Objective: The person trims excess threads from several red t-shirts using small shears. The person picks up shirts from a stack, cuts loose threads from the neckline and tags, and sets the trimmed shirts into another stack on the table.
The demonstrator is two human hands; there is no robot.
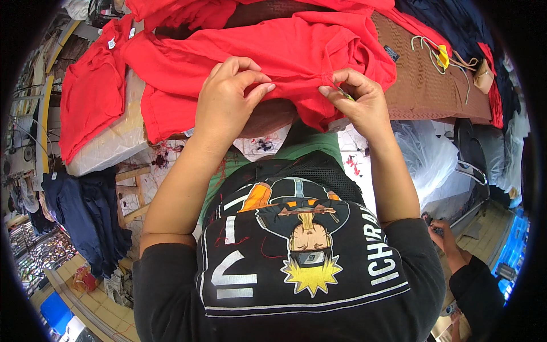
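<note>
A red garment [228,48] lies in loose folds over the near edge of a brown-covered table, part of it hanging down. My left hand [231,94] is over it, thumb and forefinger brought together; whatever is between them is too small to make out. To the right, the thumb and forefinger of my right hand [359,102] close on a gathered bit of the red cloth. A small yellow and dark tool [346,95] shows partly in that hand, mostly hidden by the fingers.
More red cloth [94,85] lies at the left on a plastic-wrapped pad, and dark blue clothing [91,216] hangs below it. Cords with a yellow piece [443,57] rest on the brown cover [410,85]. Clear plastic bags [424,151] hang at right. Another person's arm [453,245] shows at lower right.
</note>
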